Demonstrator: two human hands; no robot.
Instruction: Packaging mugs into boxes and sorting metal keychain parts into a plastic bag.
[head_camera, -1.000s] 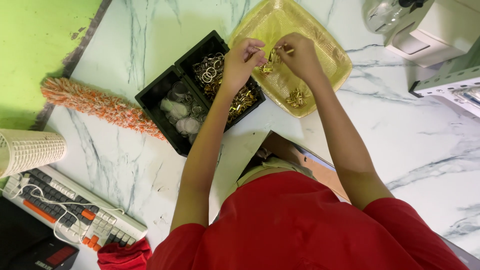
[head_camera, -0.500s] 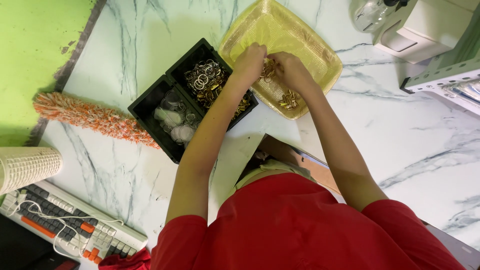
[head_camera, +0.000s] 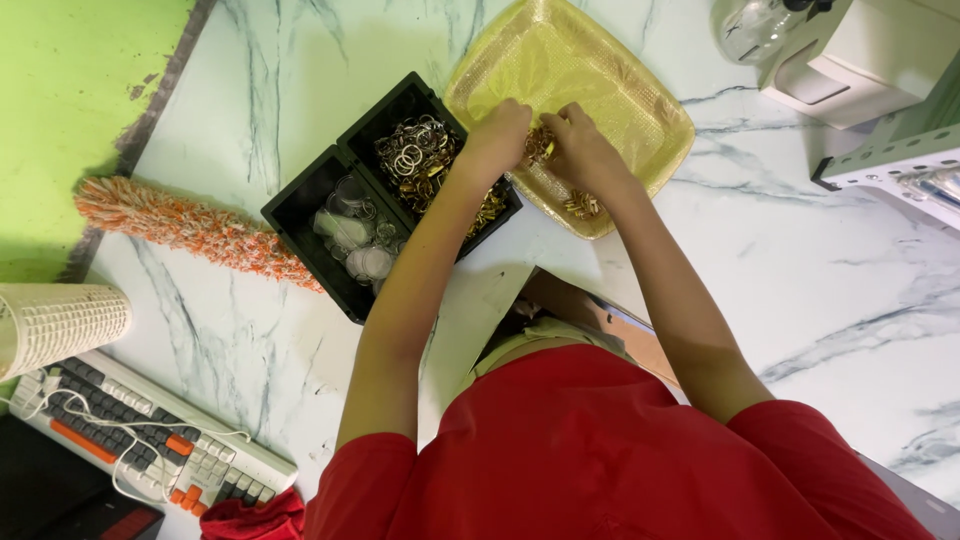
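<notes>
Orange-white fluffy duster (head_camera: 190, 228), grey-orange keyboard (head_camera: 140, 440), woven cream cylinder (head_camera: 60, 322), white machine (head_camera: 860, 60), marble table (head_camera: 830, 260).

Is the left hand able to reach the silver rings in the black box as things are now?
Probably yes. The left hand is at the yellow tray's edge, right beside the black box. The box is open, and nothing covers the silver rings in its near compartment.

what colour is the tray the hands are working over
Translucent yellow tray with a fine grid texture, seen in the head view.
</notes>
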